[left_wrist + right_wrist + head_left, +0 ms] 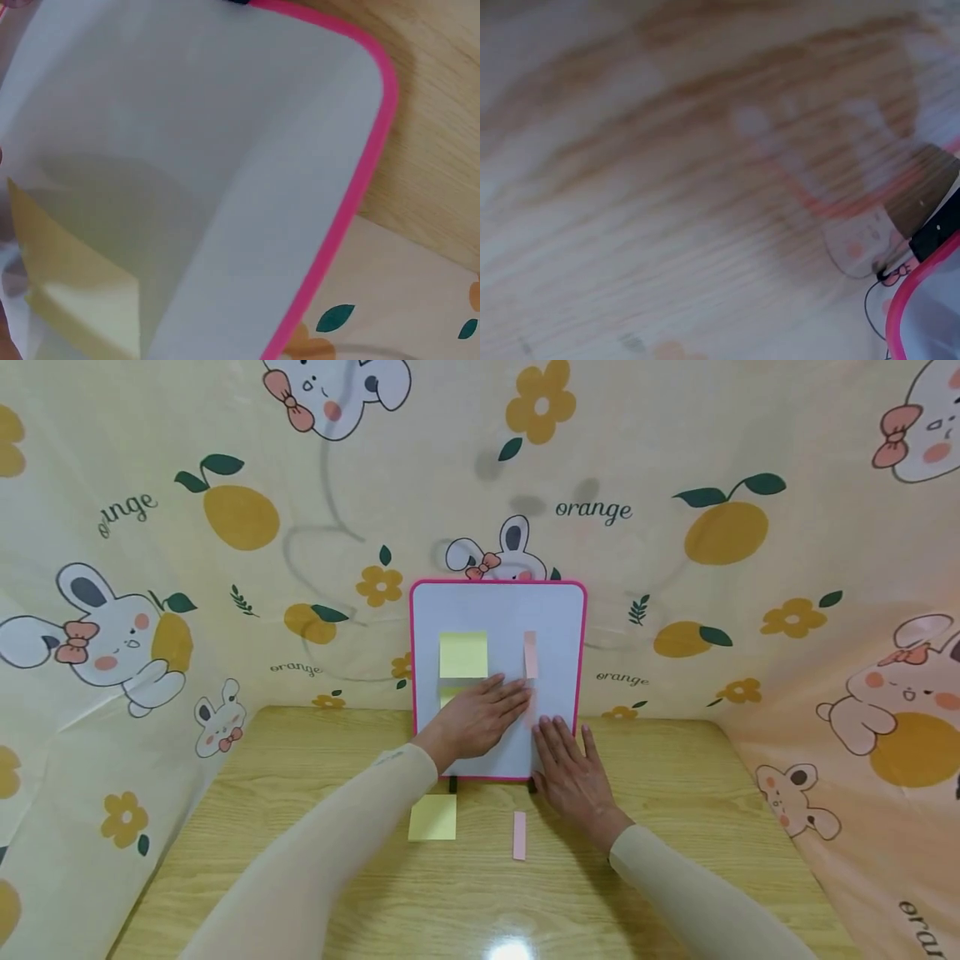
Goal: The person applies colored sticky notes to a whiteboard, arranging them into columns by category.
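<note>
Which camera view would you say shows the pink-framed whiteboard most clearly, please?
The head view: the whole whiteboard stands upright with notes on it and both hands against it. The left wrist view shows only one corner with a yellow note; the right wrist view catches a blurred edge.

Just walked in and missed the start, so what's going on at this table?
A person presses both hands flat against a small pink-framed whiteboard standing on the wooden table. The left hand lies over a yellow sticky note on the board, just below another yellow note. The right hand rests on the board's lower right, under a pink strip. A spare yellow note and spare pink strip lie on the table in front.
</note>
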`<state>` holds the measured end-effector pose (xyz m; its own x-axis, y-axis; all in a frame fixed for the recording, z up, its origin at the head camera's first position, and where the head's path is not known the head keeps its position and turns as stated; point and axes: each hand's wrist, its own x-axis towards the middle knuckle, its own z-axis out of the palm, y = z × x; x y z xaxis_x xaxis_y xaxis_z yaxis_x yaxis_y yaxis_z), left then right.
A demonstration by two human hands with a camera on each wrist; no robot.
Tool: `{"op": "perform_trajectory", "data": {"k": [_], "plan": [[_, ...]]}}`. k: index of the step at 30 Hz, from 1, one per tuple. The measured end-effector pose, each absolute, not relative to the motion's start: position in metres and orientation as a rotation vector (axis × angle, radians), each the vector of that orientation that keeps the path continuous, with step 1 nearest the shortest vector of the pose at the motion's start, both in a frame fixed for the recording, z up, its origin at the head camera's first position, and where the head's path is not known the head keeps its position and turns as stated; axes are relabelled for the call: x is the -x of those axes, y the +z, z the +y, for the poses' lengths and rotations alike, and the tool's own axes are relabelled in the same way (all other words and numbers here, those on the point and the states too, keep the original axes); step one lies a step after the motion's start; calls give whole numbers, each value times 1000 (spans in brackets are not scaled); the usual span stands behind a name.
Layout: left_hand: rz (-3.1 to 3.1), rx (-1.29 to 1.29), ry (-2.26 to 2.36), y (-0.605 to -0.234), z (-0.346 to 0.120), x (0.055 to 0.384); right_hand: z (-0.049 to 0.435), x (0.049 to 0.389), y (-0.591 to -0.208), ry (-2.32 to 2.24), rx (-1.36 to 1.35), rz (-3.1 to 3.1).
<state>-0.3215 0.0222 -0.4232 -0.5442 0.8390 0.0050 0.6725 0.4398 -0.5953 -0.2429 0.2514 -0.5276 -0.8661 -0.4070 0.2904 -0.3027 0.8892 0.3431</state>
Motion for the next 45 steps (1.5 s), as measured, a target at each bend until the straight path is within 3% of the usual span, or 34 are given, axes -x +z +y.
{"op": "perform_trajectory", "data": {"k": [27,45], "plan": [[-2385,1268,652,-449,17,309,256,243,-532,-358,-560,-2628],[-2448,1002,276,-489,3,268,253,242,-526,-267,-456,-2668]]}}
